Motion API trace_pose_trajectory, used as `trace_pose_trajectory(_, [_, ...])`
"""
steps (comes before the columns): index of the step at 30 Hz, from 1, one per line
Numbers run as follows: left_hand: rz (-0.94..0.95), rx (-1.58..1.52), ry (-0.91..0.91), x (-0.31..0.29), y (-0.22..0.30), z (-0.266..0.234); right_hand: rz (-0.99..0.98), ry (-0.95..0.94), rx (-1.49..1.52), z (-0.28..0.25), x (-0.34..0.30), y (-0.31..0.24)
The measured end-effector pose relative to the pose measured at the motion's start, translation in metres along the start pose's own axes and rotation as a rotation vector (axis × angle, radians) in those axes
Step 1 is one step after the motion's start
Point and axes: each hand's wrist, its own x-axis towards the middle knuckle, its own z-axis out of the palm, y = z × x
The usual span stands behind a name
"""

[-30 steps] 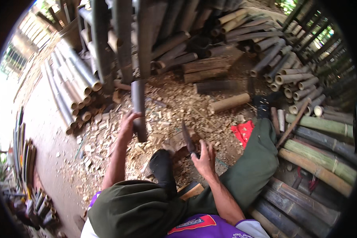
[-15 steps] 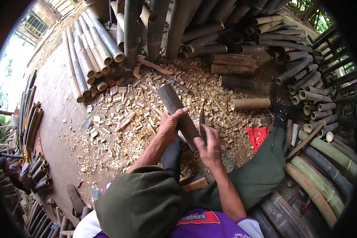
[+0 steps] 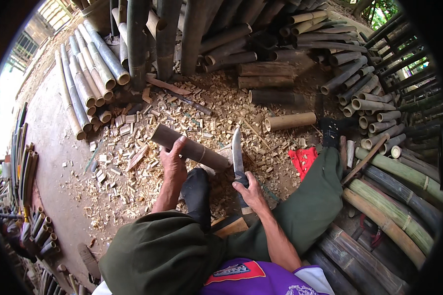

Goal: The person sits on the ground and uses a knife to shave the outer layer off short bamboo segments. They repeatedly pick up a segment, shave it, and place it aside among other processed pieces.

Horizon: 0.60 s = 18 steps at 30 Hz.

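Note:
My left hand (image 3: 174,158) is wrapped round a short, dark bamboo section (image 3: 196,150), tilted with its left end higher. The section's right end lies close to a pale block, partly hidden, near my black-socked foot (image 3: 196,192). In my right hand (image 3: 252,191) is a knife (image 3: 237,156) with a broad blade and a dark wrapped handle, its tip pointing away from me. The blade stands just right of the section's end, and whether they touch I cannot tell. Around both hands the ground is covered in bamboo chips (image 3: 128,169).
A pale-ended bamboo piece (image 3: 291,121) and a red cloth (image 3: 303,161) lie to the right. A second long blade (image 3: 170,86) rests among the chips. Bamboo poles (image 3: 86,73) lie at the far left; cut lengths (image 3: 371,104) are stacked at the right, with green poles (image 3: 386,214) nearer.
The bamboo section has swung from steep to nearly level, its far end moving left. My right hand moved down and away from it, and the knife blade now shows broadside. The whole view shifted.

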Motion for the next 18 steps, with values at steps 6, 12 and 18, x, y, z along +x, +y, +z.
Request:
trace_pose_trajectory(6, [-0.132, -0.058, 0.134, 0.011, -0.007, -0.026, 0.173, -0.078, 0.235, 0.006, -0.025, -0.036])
trace_pose_trajectory(12, [-0.131, 0.029, 0.257, 0.009, -0.012, -0.027, -0.071, 0.137, -0.369, 0.013, -0.029, -0.022])
trace_pose_trajectory(18, [-0.044, 0.008, 0.208, 0.003, -0.013, -0.029, -0.087, 0.204, -0.476, 0.018, -0.025, -0.038])
